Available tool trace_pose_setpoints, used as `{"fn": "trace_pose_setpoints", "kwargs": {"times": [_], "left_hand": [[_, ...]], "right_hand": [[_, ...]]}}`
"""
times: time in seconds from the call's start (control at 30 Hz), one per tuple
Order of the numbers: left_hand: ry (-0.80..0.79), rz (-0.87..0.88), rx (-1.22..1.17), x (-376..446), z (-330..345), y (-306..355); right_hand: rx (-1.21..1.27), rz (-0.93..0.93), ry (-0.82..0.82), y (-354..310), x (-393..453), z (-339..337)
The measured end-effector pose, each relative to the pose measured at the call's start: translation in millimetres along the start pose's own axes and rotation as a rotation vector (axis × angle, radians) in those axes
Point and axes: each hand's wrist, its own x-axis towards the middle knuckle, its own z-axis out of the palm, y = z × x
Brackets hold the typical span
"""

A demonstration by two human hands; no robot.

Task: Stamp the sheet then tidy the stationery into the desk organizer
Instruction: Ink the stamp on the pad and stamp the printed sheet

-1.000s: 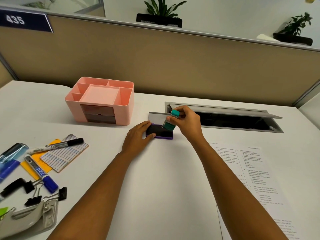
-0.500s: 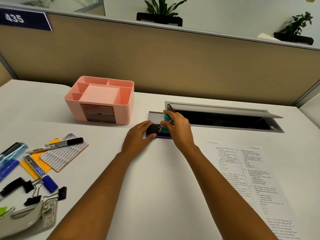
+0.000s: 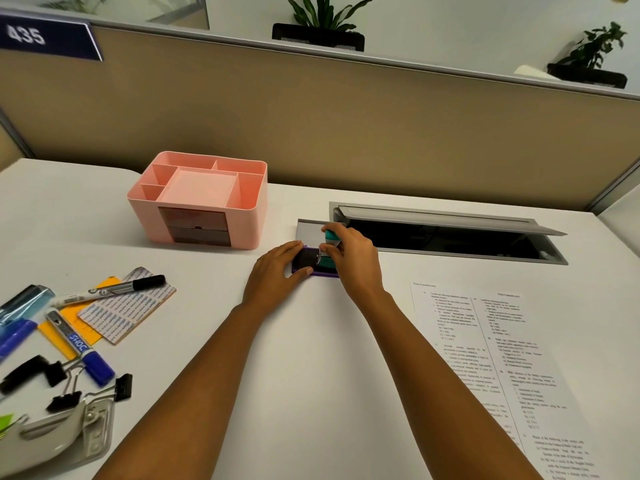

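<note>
At nine o'clock lies the untidied stationery: a marker point(image 3: 110, 292) across a card point(image 3: 128, 308), a blue pen point(image 3: 81, 348), binder clips point(image 3: 90, 389) and, at seven o'clock, a punch point(image 3: 59, 431), all waiting for the second half of the job. The pink organizer point(image 3: 204, 199) stands at eleven o'clock, its compartments bare, well apart from that pile.

Near centre, the left hand point(image 3: 273, 275) lies flat, fingers and thumb pinching the ink pad point(image 3: 304, 259) by its left edge, likely so the pad cannot slide or lift with the stamp. The right hand point(image 3: 353, 258) is closed round the teal stamp point(image 3: 327, 252), which meets the pad's right half, tilted, apparently loading ink. The pad's grey lid stands open behind it.

At four o'clock the sheet point(image 3: 485, 348) lies flat on the desk point(image 3: 311, 393), just beside the right forearm and unstamped as far as can be seen.

Compared with a second ago, the stamp has come down from above the pad onto it; half a second ago the right hand covered it lower still, and now more teal shows. The left hand has not shifted.
</note>
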Motion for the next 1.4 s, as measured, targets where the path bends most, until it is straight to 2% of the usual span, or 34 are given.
{"fn": "trace_pose_setpoints", "kwargs": {"times": [0.37, 0.6, 0.87, 1.1, 1.4], "left_hand": [[-0.011, -0.015, 0.021, 0.8, 0.3, 2.5], [-0.011, -0.008, 0.033, 1.8, -0.7, 3.3], [-0.007, 0.004, 0.043, 1.7, -0.8, 3.2], [-0.01, -0.003, 0.048, 1.7, 0.2, 2.4], [-0.015, -0.018, 0.024, 1.7, 0.7, 3.0]], "right_hand": [[0.038, -0.034, 0.07, -1.1, -19.2, 9.0], [-0.012, 0.053, 0.009, -5.6, 8.5, 11.7], [0.037, -0.041, 0.042, 8.4, -6.8, 11.4], [0.031, -0.005, 0.015, 1.8, 7.1, 9.1], [0.082, -0.054, 0.084, 8.4, -12.2, 12.8]]}}
